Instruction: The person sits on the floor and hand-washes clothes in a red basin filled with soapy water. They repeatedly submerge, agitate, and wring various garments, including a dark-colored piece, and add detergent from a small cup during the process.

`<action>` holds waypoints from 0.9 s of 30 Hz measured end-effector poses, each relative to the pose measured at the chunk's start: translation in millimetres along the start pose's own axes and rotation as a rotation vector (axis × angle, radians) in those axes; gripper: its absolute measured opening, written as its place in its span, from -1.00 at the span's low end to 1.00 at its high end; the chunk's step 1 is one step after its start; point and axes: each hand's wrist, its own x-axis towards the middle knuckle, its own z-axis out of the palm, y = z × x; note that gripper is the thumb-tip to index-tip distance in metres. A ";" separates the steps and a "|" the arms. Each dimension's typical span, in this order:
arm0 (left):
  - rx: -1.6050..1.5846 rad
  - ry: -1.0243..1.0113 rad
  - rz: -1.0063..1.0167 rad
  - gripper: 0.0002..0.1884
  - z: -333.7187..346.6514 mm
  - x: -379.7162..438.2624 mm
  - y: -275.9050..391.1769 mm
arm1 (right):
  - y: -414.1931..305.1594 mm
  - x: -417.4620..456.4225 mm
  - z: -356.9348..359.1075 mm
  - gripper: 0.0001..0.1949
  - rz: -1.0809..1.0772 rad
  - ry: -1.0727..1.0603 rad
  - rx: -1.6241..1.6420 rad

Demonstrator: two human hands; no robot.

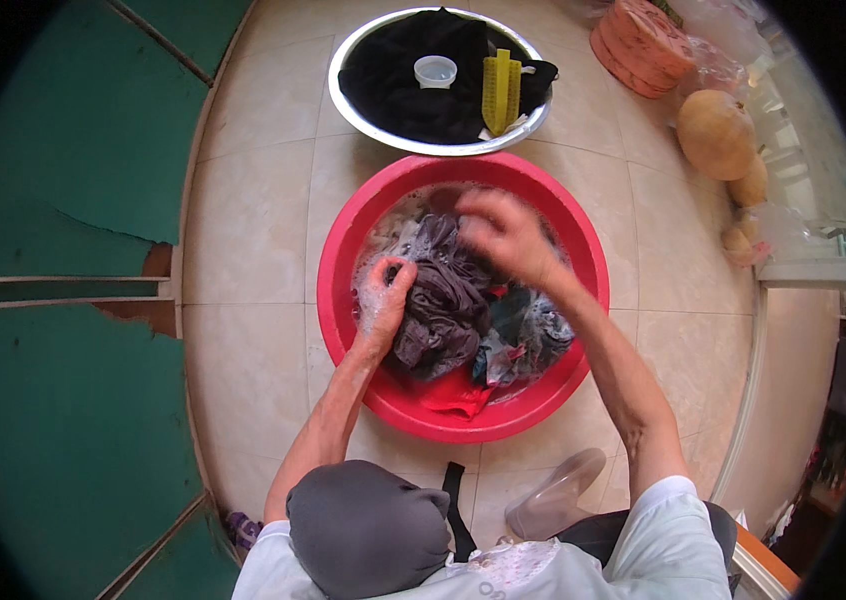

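A red plastic basin of soapy water and wet clothes stands on the floor in front of me. My left hand, wet with suds, grips the left side of a bunched dark grey-brown garment. Over the basin's far right part is my right hand, blurred, its fingers bent and apart with nothing visible in them. Below the dark garment lies a bright red cloth. Patterned wet cloth sits at the basin's right side. Foam floats along the far left inner wall.
Beyond the red basin, a metal basin holds black cloth, a white plastic cup and a yellow scrub brush. Green panels border the left. Gourds and a salmon-coloured round bundle lie at far right.
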 end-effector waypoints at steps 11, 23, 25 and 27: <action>-0.603 -0.028 -0.204 -0.76 -3.0 -3.2 26.4 | -26.3 -41.1 35.2 -0.67 0.331 0.359 0.531; -0.762 -0.329 -0.126 -0.63 5.8 4.2 -1.3 | -69.7 -11.7 119.0 -0.70 0.246 0.616 0.059; -1.212 -0.885 -0.178 -0.63 -6.0 21.4 -6.8 | -101.3 -12.9 127.0 -0.92 0.107 0.726 0.042; -1.000 -0.546 -0.237 -0.64 -3.4 32.4 -16.0 | -91.6 -17.3 123.1 -0.76 0.112 0.567 0.085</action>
